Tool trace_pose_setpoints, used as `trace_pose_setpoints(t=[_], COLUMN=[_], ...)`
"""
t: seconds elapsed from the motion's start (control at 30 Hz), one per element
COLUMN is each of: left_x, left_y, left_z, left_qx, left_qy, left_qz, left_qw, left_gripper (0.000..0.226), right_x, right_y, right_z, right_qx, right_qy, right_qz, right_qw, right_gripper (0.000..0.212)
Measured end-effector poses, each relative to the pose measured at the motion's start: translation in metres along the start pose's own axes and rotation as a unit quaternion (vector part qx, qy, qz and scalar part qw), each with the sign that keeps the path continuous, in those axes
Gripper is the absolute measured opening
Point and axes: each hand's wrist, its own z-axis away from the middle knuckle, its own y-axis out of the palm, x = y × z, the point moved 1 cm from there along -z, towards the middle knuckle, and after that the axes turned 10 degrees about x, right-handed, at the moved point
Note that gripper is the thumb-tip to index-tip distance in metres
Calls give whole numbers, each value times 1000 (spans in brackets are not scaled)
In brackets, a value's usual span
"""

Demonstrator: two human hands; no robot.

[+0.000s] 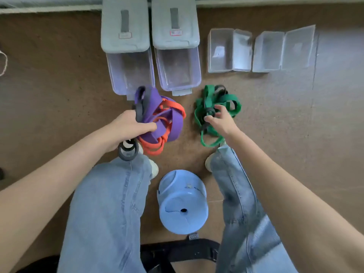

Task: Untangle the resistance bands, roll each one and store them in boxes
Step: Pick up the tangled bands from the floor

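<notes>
Left hand [130, 127] curled tight round tangled bundle of purple and orange flat rubber resistance bands [164, 119], dark grey band loops [128, 151] hanging below wrist; bundle lifted just in front of two tall clear plastic boxes with grey flip lids [178, 75]. Right hand [220, 120], fingers bent, pinches tangled green resistance bands [216, 103] on brown floor [59, 85]. Two small clear hinged boxes [260, 52] lie open further right.

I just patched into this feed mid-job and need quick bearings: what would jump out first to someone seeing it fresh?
The bright tangles on the brown floor: the left hand grips a knot of purple band and orange band, while the right hand reaches into a separate green band heap. Beyond them, four open clear boxes line up along the far edge, and a light blue stool sits between the person's knees.
</notes>
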Motion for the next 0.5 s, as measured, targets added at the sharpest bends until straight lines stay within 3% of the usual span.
trace_pose_setpoints(t=[0.1, 0.17, 0.23, 0.37, 0.43, 0.5], left_x=[7, 15, 25, 47, 55, 61], left_y=[5, 8, 6, -11, -24, -39], left_z=[-47, -83, -118, -180, -204, -223], left_qx=[81, 100, 112, 197, 213, 218], left_qy=[-3, -2, -6, -2, -10, -22], left_qz=[-18, -56, -112, -237, -303, -336], left_qw=[997, 993, 987, 951, 929, 916], left_gripper=[12, 30, 44, 25, 15, 15], right_x=[-5, -16, -29, -52, -57, -53], right_y=[33, 48, 59, 72, 72, 70], right_z=[-33, -62, -95, -164, -196, -225], right_qx=[154, 217, 231, 281, 275, 240], right_qy=[-20, -9, -9, -31, 2, 16], right_qz=[-159, -243, -259, -187, -102, 7], right_qw=[975, 945, 938, 941, 956, 971], right_gripper=[29, 34, 36, 16, 29, 28])
